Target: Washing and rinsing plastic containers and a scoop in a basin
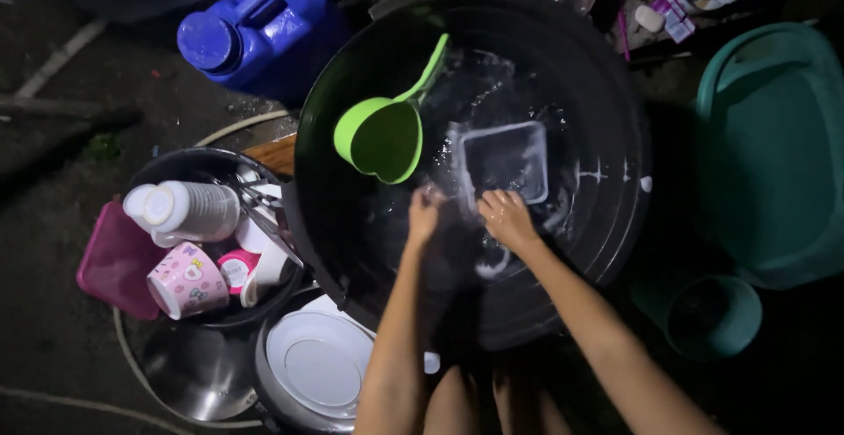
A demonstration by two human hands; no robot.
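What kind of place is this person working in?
Probably an outdoor dishwashing spot at night: both hands rinse a clear container in a big black water basin on the ground, with a blue water jug nearby.

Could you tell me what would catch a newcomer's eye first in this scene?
Most striking is the bright green dipper lying in the big black basin of water at centre. Just below it, the left hand and right hand meet at a clear square container in the water. A blue jerrycan lies at upper left, and a pink patterned cup sits among piled dishes at lower left.
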